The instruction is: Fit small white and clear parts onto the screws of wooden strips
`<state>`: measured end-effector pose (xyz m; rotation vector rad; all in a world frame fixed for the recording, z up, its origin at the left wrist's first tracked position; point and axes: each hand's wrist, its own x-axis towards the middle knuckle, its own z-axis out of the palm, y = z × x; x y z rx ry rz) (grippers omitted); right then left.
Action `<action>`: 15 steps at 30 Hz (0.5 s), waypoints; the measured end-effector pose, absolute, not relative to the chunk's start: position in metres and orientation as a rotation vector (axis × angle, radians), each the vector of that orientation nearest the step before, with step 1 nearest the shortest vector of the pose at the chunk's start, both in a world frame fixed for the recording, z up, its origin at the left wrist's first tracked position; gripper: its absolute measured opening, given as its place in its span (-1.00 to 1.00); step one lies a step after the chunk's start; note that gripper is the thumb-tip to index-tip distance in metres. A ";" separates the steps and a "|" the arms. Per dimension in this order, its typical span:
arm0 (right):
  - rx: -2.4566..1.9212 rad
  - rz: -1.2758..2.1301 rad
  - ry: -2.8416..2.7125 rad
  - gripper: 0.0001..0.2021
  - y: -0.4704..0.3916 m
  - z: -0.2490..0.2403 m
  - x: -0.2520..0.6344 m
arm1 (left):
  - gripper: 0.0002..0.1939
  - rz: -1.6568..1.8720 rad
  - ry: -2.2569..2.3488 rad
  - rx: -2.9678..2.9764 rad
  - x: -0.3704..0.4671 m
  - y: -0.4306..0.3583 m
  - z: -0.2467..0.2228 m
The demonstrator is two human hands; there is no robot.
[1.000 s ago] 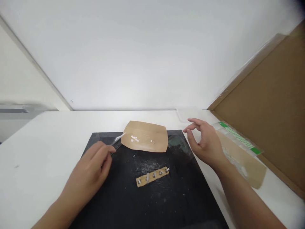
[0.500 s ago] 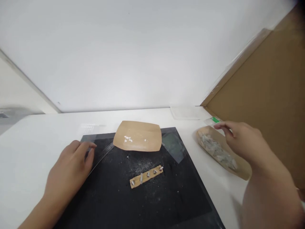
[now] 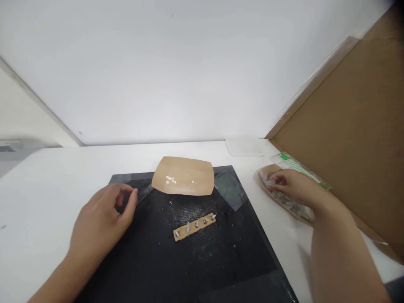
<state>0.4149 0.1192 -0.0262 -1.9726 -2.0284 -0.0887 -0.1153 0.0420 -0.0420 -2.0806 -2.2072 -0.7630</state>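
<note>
My right hand (image 3: 295, 187) reaches into a brown paper tray (image 3: 299, 219) on the right. Its thumb and fingers are pinched on a translucent piece (image 3: 269, 182) at the far end of the heap of similar pieces. My left hand (image 3: 102, 219) is over the left side of the black mat (image 3: 195, 267), thumb and index tips brought together. Whether anything is between them is hidden. Between the hands lies a tan strip (image 3: 192, 229) with a row of small metal rings; short pale pieces stick out of some of them.
A second brown paper tray (image 3: 189, 168) with small white bits stands at the mat's far edge. Behind it is a clear shallow tray (image 3: 244, 147). A clear packet with a green band (image 3: 301, 169) lies by the cardboard wall (image 3: 350, 139) on the right.
My right hand has come down from above the tray into the heap, uncovering the packet's green band. My left hand has shifted slightly right, and its thumb and index tips have come together.
</note>
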 end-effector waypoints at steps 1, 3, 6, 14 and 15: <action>-1.993 0.026 -2.078 -0.69 0.117 -0.023 0.415 | -0.73 -0.771 -2.214 -2.077 -0.115 0.042 -0.041; -2.036 0.246 -2.133 -0.71 0.113 -0.016 0.415 | -0.74 -0.783 -2.213 -2.085 -0.114 0.042 -0.040; -2.077 0.373 -2.087 -0.69 0.108 -0.008 0.415 | -0.75 -0.795 -2.163 -2.137 -0.110 0.041 -0.040; -2.024 0.441 -1.999 -0.67 0.115 -0.013 0.421 | -0.72 -0.902 -1.860 -2.321 -0.101 0.041 -0.052; -2.004 0.438 -1.995 -0.66 0.116 -0.015 0.421 | -0.71 -0.908 -1.849 -2.327 -0.101 0.042 -0.053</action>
